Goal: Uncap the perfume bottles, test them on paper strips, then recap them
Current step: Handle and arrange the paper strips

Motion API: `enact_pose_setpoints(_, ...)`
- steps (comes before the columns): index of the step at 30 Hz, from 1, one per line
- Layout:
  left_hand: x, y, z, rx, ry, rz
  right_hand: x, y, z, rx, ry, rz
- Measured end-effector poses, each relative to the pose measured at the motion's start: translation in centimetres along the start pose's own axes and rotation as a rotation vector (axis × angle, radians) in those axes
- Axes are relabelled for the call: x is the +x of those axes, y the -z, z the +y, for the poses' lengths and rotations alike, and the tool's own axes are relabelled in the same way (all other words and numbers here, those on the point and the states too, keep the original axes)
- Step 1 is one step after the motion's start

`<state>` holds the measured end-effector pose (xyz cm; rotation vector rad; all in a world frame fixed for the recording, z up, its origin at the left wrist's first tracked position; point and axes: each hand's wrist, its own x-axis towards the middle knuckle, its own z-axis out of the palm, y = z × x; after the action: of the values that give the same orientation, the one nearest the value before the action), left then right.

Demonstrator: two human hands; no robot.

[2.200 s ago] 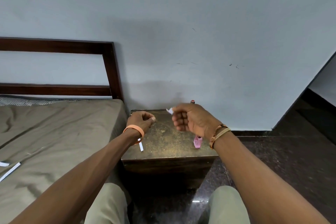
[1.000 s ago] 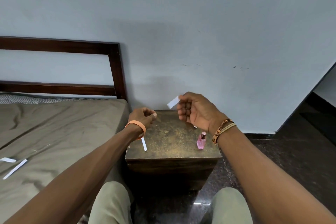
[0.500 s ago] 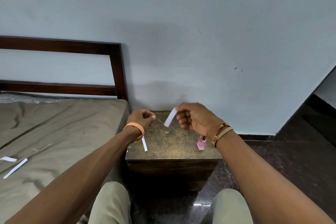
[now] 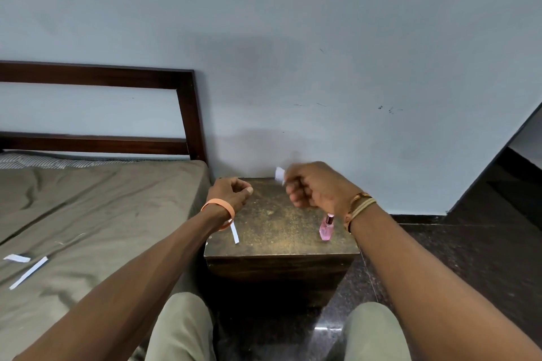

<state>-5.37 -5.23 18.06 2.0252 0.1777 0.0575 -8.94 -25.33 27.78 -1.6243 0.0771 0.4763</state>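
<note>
Altogether four paper strips point(image 4: 279, 175) point(image 4: 234, 233) point(image 4: 28, 272) point(image 4: 16, 258) and one pink bottle point(image 4: 327, 227); right fingers point(image 4: 296, 199) pinch one strip, left fingers point(image 4: 247, 190) curled, contents unclear.

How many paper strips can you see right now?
4 strips: one pinched in the right hand, one on the stand by the left wrist, two on the bed. More may be hidden.

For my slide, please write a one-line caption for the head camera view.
Right hand pinches a white paper strip above a dark brown side table bearing a pink glass perfume bottle.
</note>
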Motion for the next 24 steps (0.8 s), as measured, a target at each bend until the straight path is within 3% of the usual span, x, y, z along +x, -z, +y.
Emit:
enact_pose_setpoints(2, 0.1, 0.0, 0.0, -0.001, 0.002, 0.010, -0.1, -0.3, 0.5, -0.305, 0.002, 0.098)
enact_pose_setpoints(6, 0.1, -0.3, 0.2, -0.006, 0.002, 0.014, 0.3, 0.2, 1.4, -0.083, -0.035, 0.118)
enact_pose_setpoints(14, 0.3, 0.0, 0.3, -0.016, 0.011, 0.018, -0.2, 0.4, 1.7, -0.073, -0.048, 0.100)
enact_pose_setpoints(18, 0.4, -0.1, 0.2, -0.022, 0.019, 0.020, -0.2, 0.7, 0.4, 0.273, -0.019, -0.067)
enact_pose_setpoints(19, 0.4, -0.1, 0.2, -0.021, 0.018, 0.017, 0.0, 0.6, 0.4, 0.181, -0.022, -0.033)
enact_pose_setpoints(21, 0.3, -0.1, 0.1, -0.023, 0.015, 0.014, 0.1, 0.2, 0.7, -0.257, -0.022, 0.085)
enact_pose_setpoints(22, 0.2, 0.0, 0.1, -0.022, 0.014, 0.011, 0.0, 0.0, 0.9, -0.330, -0.002, 0.101)
enact_pose_setpoints(24, 0.2, 0.0, 0.2, -0.031, 0.016, 0.002, -0.1, 0.0, 0.8, -0.132, 0.040, 0.045)
